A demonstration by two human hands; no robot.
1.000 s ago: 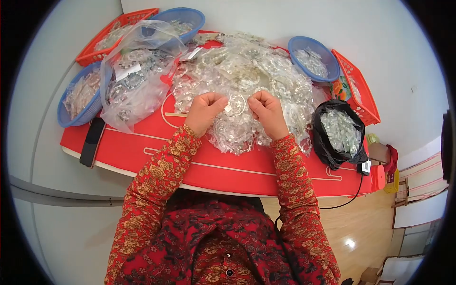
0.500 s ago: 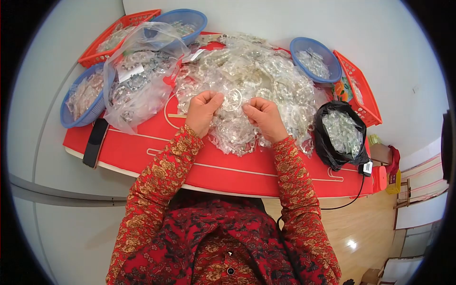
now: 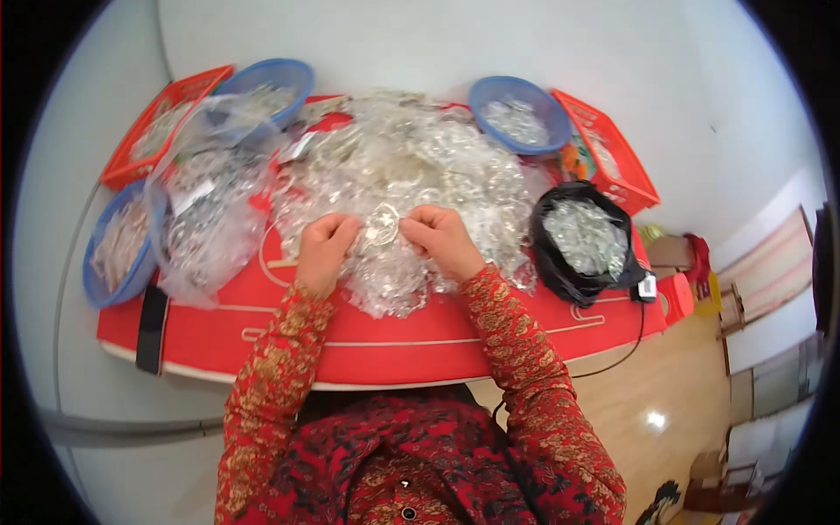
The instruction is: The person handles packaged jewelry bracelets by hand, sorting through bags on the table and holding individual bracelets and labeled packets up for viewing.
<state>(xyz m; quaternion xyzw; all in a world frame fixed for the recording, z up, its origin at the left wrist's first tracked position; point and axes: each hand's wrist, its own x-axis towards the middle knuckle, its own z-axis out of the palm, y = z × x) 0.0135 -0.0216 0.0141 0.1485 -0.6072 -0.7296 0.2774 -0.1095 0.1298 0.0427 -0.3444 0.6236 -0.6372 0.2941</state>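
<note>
Between my two hands is a small clear plastic packet (image 3: 382, 225) with a pale, ring-shaped piece in it that resembles a bracelet. My left hand (image 3: 327, 250) pinches its left side between thumb and fingers. On the opposite side my right hand (image 3: 444, 241) pinches the right edge in the same way. Directly under and behind both hands spreads a large heap of similar shiny clear packets (image 3: 437, 166). Glare blurs the details of the single packets.
A red table (image 3: 420, 350) bears the heap. At left are a large clear bag (image 3: 210, 219), blue baskets (image 3: 122, 276) and a red basket (image 3: 166, 118). At right stand a blue basket (image 3: 518, 92), a red basket (image 3: 621, 175) and a black bag (image 3: 582, 284) of packets. A dark phone-like slab (image 3: 151, 331) lies front left.
The camera view has shifted, so the table and heap sit lower and further left. Both hands still pinch the packet, with little change in their grip.
</note>
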